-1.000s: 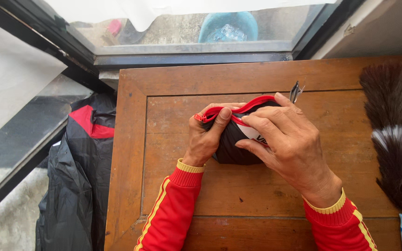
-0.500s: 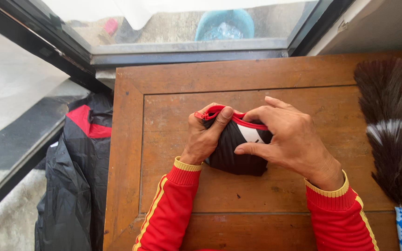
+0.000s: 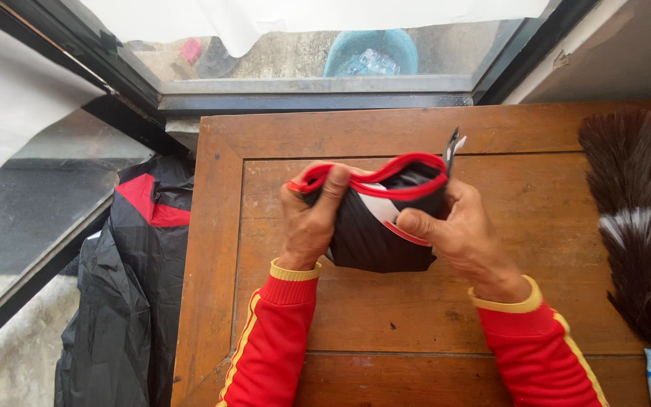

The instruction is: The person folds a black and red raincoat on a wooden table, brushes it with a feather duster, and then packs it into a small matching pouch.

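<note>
Pouch [image 3: 374,226]: black with red zip edge and a white patch, held just above the table [image 3: 416,316], centre of frame, between both hands. Left hand [image 3: 312,222] grips its left end: fingers curled over the red edge, thumb on the near side, grip pressed shut on the fabric. Right hand [image 3: 465,234] grips the right end: thumb flat on the front face near the white patch, fingers wrapped behind, grip closed on the pouch. Zip pull [image 3: 453,143] sticks up at the top right corner, just above the right hand. Red edge bows upward between the two hands. Feather duster [image 3: 631,226] lies on the table well right of the hands. Black-and-red jacket [image 3: 133,279] hangs off the table's left side.
</note>
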